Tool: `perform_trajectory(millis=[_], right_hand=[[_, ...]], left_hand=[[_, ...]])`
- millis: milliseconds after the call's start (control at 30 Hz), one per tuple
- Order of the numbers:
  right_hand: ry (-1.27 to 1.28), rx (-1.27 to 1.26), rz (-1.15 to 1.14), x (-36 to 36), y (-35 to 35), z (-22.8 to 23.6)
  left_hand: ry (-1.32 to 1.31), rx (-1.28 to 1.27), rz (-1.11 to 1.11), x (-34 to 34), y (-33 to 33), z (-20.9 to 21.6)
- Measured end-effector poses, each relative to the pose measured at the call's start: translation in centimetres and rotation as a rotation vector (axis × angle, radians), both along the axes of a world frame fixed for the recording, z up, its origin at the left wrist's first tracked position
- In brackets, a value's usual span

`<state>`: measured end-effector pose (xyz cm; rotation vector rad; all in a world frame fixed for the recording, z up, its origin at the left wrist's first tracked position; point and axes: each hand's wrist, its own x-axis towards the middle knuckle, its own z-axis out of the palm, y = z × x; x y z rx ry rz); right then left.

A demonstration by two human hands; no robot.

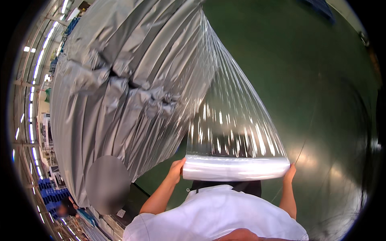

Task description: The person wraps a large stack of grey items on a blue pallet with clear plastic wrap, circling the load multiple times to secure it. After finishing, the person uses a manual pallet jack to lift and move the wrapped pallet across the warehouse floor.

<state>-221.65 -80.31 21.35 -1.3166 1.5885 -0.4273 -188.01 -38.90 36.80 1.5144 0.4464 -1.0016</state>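
Head view: stretch-wrapping of a large, grey-covered load [100,132], judged to be under way rather than finished. A roll of clear film [237,168] lies crosswise in front of the person's white shirt [217,211], to the right of the load's lower part and apart from it. The left hand [175,170] is closed on the roll's left end and the right hand [290,173] on its right end; the fingers are partly hidden, so their exact hold on the core cannot be told. From the roll, a taut sheet of film [235,108] runs upward, narrowing to a gathered point at the load's edge near the top of the view. Its left part overlaps the grey covering, while its right part spans open air above the green floor [321,96].

What appears done: the covering is in place over the load, drawn into long folds and a bunched, crumpled band [116,78] across its middle, and the film reaches the load. What appears left: the stretched span has yet to be laid against the load, and the film has yet to be parted from the roll. The number of layers already applied, and the load's far side, cannot be determined.
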Motion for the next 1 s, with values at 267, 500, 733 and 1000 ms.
perform_trajectory(millis=[267, 500, 733, 1000], right_hand=[[-0.011, 0.098, -0.146, -11.4, 27.3, 1.3], [0.050, 0.000, 0.072, -11.1, 42.4, 1.3], [-0.152, 0.144, -0.077, -16.6, 59.0, -4.2], [-0.126, 0.346, -0.119, -18.8, 80.0, -1.5]], left_hand=[[-0.294, 0.090, -0.213, -10.0, 18.2, 6.1], [-0.556, 0.179, -0.217, -16.1, 31.0, 13.5], [-0.803, 0.208, -0.416, -23.1, 41.5, 18.0], [-0.858, 0.397, -0.567, -27.3, 53.6, 23.3]])
